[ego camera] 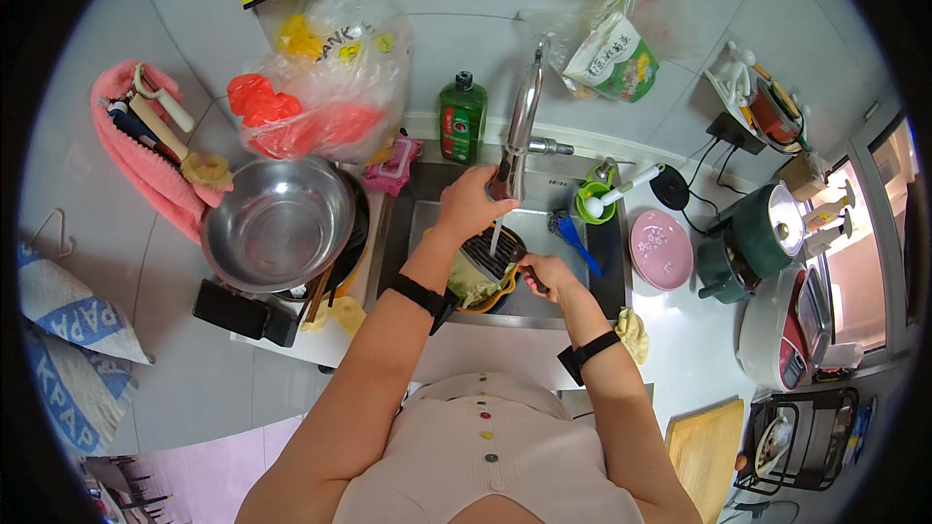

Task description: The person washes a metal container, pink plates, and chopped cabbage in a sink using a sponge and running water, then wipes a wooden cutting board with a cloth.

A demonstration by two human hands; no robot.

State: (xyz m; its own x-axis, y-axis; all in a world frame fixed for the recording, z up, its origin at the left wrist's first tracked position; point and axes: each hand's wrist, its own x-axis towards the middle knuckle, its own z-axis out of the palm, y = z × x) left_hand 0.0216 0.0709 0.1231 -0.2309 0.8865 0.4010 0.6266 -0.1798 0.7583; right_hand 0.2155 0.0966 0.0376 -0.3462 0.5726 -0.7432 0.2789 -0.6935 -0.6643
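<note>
My left hand (470,205) is closed around the lower end of the chrome faucet (523,113), and a thin stream of water runs down from it. In my right hand (551,278) is the dark handle of a broad-bladed kitchen knife (484,259). The stream meets the blade, which looks partly dark and striped. Below the knife, inside the steel sink (531,313), sits a round yellow-rimmed container (504,301) with shredded pale green leafy vegetable (470,290) in it. The blade and my left forearm hide part of that container.
A blue-handled scrub brush (579,244) lies in the sink's right side, near a green cup (591,205). Right of the sink is a pink plate (661,250). Left are a steel basin (280,222) and a black phone (233,308). Green dish soap (461,120) stands behind.
</note>
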